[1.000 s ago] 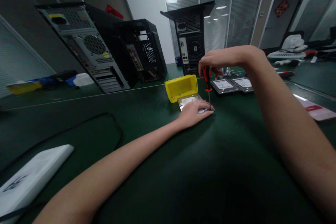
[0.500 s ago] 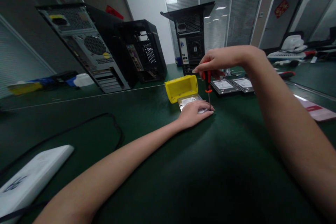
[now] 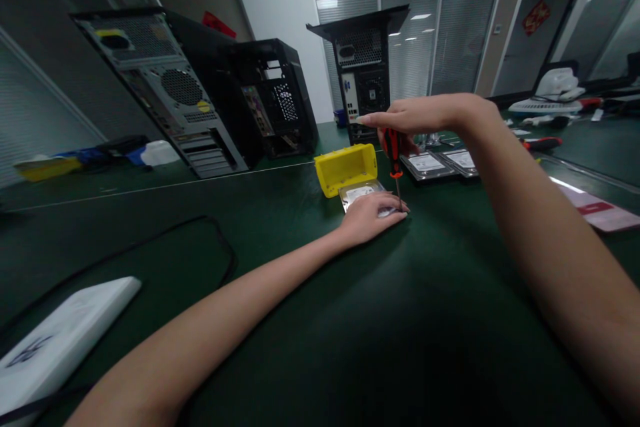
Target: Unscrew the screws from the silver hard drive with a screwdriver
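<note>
A silver hard drive lies flat on the green table, just in front of a yellow plastic bin. My left hand rests on the drive's near end, fingers curled over it, pinning it down. My right hand hovers above and grips the red and black handle of a small screwdriver, with one finger stretched out to the left. The screwdriver stands upright with its tip down at the drive's right edge, beside my left fingertips.
Two more hard drives lie to the right of the bin. Three open computer towers stand along the back. A black cable loops at left and a white box sits near the front left corner. Pink papers lie at right.
My right hand has shifted its fingers on the screwdriver handle, a finger now stretched out leftward, and it sits slightly lower. The left hand and the drive have stayed put.
</note>
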{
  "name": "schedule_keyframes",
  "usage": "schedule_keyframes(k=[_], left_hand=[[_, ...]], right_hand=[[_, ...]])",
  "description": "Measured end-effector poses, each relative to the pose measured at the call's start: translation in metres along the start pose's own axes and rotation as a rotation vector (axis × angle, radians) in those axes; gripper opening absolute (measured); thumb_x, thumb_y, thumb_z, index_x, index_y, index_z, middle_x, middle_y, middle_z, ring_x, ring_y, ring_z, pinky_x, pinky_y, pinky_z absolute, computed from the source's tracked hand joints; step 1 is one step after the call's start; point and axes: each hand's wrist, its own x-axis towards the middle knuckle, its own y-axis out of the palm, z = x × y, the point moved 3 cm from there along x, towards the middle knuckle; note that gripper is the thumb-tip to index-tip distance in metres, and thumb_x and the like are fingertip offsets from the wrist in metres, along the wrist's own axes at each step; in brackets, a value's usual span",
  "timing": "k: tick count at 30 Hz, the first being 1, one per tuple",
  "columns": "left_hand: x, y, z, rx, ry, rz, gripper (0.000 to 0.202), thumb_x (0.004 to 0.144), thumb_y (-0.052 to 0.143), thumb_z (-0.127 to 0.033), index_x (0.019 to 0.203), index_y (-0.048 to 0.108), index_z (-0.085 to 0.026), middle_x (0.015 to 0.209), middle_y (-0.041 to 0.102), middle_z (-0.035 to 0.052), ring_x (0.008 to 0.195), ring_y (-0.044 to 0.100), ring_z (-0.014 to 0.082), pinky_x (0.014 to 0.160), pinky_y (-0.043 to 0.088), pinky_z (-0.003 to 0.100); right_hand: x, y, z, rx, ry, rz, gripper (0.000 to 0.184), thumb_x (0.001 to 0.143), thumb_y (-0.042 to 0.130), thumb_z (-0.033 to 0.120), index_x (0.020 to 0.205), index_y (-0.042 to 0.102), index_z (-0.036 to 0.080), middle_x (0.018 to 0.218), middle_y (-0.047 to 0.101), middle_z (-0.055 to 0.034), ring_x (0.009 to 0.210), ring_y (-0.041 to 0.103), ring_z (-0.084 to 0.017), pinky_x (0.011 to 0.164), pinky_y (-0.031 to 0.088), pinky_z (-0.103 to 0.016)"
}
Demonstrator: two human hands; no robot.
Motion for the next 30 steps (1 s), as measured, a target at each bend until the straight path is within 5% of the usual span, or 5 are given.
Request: schedule_keyframes(k=[10, 30], left_hand=[[0.0006, 0.0017, 0.0024, 0.016, 0.003, 0.004, 0.028, 0.088, 0.048, -0.038, 0.103, 0.067, -0.023, 0.112, 0.064, 0.0035, 0.112, 0.053, 0.0201, 0.098, 0.040, 0.037], [-0.0002, 0.0011, 0.0028, 0.006, 0.005, -0.008, 0.028, 0.088, 0.048, -0.038, 0.102, 0.067, -0.023, 0.112, 0.064, 0.0031, 0.109, 0.055, 0.0194, 0.096, 0.041, 0.036]], right_hand=[[0.0016, 0.0004, -0.0001, 0.079, -0.038, 0.046, 0.041, 0.091, 0.029, 0.036, 0.091, 0.061, 0.011, 0.075, 0.064, -0.0075, 0.066, 0.062, -0.016, 0.063, 0.047, -0.028], [0.0027, -0.0036, -0.0030, -0.024, -0.052, -0.017, 0.047, 0.088, 0.036, 0.052, 0.087, 0.062, 0.013, 0.063, 0.060, -0.0050, 0.059, 0.059, -0.013, 0.060, 0.044, -0.026]])
